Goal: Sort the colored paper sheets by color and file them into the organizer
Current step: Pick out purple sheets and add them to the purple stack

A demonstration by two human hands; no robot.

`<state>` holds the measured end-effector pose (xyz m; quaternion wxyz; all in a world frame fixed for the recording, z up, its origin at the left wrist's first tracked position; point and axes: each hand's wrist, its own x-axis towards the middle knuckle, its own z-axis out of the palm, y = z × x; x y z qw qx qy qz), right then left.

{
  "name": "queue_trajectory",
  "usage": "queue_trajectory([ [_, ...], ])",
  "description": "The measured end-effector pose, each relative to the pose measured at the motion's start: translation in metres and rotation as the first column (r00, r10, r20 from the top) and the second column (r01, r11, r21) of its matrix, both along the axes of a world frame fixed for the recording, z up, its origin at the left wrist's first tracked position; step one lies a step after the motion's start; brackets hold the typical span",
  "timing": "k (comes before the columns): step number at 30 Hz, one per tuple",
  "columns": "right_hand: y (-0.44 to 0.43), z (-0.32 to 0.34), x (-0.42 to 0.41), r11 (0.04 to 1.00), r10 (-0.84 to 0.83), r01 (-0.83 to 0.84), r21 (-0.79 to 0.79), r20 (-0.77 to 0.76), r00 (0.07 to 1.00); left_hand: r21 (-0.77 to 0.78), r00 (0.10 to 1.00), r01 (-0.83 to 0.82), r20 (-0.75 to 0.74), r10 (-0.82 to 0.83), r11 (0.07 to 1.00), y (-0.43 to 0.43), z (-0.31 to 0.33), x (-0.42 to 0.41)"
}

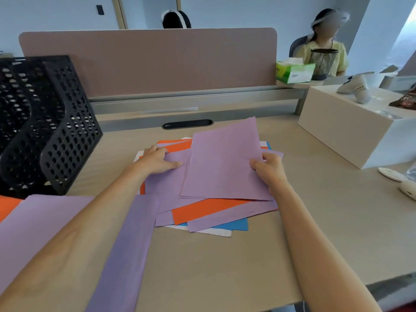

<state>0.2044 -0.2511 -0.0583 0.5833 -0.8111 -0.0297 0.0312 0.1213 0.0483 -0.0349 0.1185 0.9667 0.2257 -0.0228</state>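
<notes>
Pinches a purple sheet (225, 161) at its near right edge with the right hand (267, 167), thumb on top, fingers curled underneath. Holds it a little raised and skewed above the mixed pile (202, 210), far corner pointing toward the divider panel (157, 61). Matte, pale lilac, flat and uncreased; perhaps more than one leaf in that grasp, judging by thin layered edges along the near side, though too fine to tell.

Presses the left hand (157, 162) flat, fingers straight, on another purple leaf at the pile's left side, gripping nothing.

Below, fanned loosely at the middle of the desk (225, 266): orange, blue, white and more purple paper, corners jutting at odd angles.

At the near left, under the left forearm, a separate purple stack (45, 221), with an orange sheet (7, 207) just beside it at the frame's edge.

Behind that, on the desk's left side, the organizer (45, 122): black, perforated, upright dividers, well apart from the lifted paper.

To the right, a white box (349, 131).
</notes>
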Motion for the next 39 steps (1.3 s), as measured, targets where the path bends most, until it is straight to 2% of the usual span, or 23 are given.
queue_trajectory([
  [6, 0.002, -0.004, 0.002, 0.999, -0.005, 0.007, -0.043, 0.04, 0.999, -0.048, 0.997, 0.001, -0.077, -0.005, 0.999, 0.012, 0.015, 0.023],
  [8, 0.001, -0.004, 0.001, 0.999, 0.0, 0.003, -0.047, 0.051, 0.999, -0.059, 0.999, 0.042, -0.014, -0.042, 0.997, 0.009, 0.02, 0.028],
  [10, -0.001, 0.001, -0.001, 1.0, 0.015, -0.015, -0.003, 0.06, 0.998, -0.174, 0.991, 0.058, 0.132, -0.036, 0.983, 0.005, 0.027, 0.031],
  [12, -0.003, 0.009, -0.005, 0.992, 0.011, -0.016, 0.124, 0.042, 0.999, -0.397, 0.951, 0.007, 0.285, 0.116, 0.918, 0.005, 0.034, 0.031],
  [14, -0.006, 0.016, -0.006, 0.965, -0.014, 0.015, 0.261, -0.006, 1.0, -0.633, 0.874, -0.042, 0.352, 0.336, 0.773, 0.008, 0.043, 0.024],
  [15, -0.007, 0.019, -0.006, 0.95, -0.015, 0.025, 0.311, -0.034, 0.999, -0.699, 0.847, -0.069, 0.336, 0.411, 0.712, 0.007, 0.046, 0.017],
  [17, -0.009, 0.023, -0.006, 0.938, 0.011, 0.015, 0.346, -0.074, 0.997, -0.734, 0.86, -0.124, 0.257, 0.442, 0.667, 0.002, 0.046, -0.003],
  [19, -0.009, 0.022, -0.006, 0.959, 0.056, -0.034, 0.28, -0.072, 0.996, -0.754, 0.915, -0.122, 0.168, 0.368, 0.645, -0.007, 0.039, -0.026],
  [21, -0.008, 0.019, -0.005, 0.99, 0.097, -0.096, 0.101, -0.001, 0.995, -0.816, 0.954, -0.087, 0.098, 0.285, 0.572, -0.013, 0.028, -0.047],
  [24, -0.001, 0.013, -0.003, 0.973, 0.162, -0.141, -0.18, 0.104, 0.981, -0.86, 0.954, -0.068, 0.092, 0.285, 0.507, -0.016, 0.016, -0.063],
  [26, 0.003, 0.012, -0.003, 0.961, 0.197, -0.174, -0.216, 0.091, 0.976, -0.88, 0.955, -0.067, 0.079, 0.285, 0.469, -0.017, 0.013, -0.068],
  [30, 0.011, 0.012, -0.011, 0.959, 0.238, -0.222, -0.178, 0.078, 0.968, -0.902, 0.972, -0.061, 0.044, 0.232, 0.427, -0.016, 0.017, -0.069],
  [33, 0.017, 0.006, -0.012, 0.922, 0.268, -0.222, -0.319, 0.109, 0.957, -0.947, 0.974, -0.044, 0.03, 0.225, 0.318, -0.015, 0.019, -0.063],
  [35, 0.02, 0.003, -0.012, 0.91, 0.272, -0.214, -0.355, 0.123, 0.954, -0.967, 0.968, 0.003, 0.068, 0.243, 0.256, -0.016, 0.018, -0.055],
  [36, 0.022, 0.002, -0.014, 0.908, 0.259, -0.194, -0.371, 0.136, 0.956, -0.964, 0.963, 0.031, 0.101, 0.252, 0.266, -0.019, 0.018, -0.052],
  [37, 0.023, 0.001, -0.014, 0.906, 0.246, -0.17, -0.387, 0.154, 0.957, -0.946, 0.956, 0.061, 0.148, 0.255, 0.319, -0.022, 0.017, -0.049],
  [39, 0.022, -0.001, -0.013, 0.907, 0.23, -0.144, -0.396, 0.18, 0.956, -0.866, 0.927, 0.144, 0.288, 0.241, 0.48, -0.03, 0.017, -0.043],
])
